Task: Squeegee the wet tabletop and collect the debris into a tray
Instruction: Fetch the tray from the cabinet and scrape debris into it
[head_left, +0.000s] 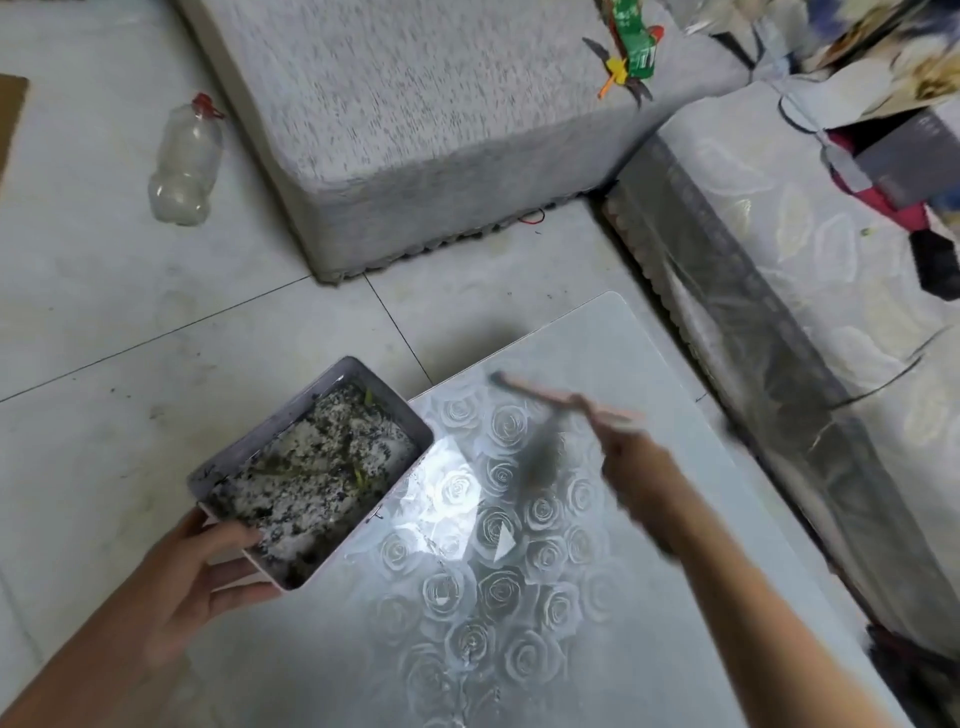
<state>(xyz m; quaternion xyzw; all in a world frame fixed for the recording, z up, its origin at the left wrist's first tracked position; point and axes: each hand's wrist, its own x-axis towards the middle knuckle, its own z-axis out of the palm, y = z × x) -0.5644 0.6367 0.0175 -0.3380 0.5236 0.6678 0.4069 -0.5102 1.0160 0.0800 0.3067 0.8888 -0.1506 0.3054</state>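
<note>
A glossy white tabletop (597, 597) with an embossed rose pattern fills the lower right. My left hand (202, 566) grips the near corner of a white rectangular tray (228, 462), held against the table's left edge. Dark wet debris and green bits cover the tray's floor. My right hand (631, 460) holds a pink-handled squeegee (550, 397) above the far part of the tabletop. Hand and tool are motion-blurred. A dark blurred shape (540, 457) lies below the squeegee on the table.
A grey upholstered ottoman (415, 130) stands on the tiled floor beyond the table. A clear plastic bottle (187, 161) lies on the floor at upper left. A sofa with a patterned cover (805, 249) runs along the right side, with clutter on it.
</note>
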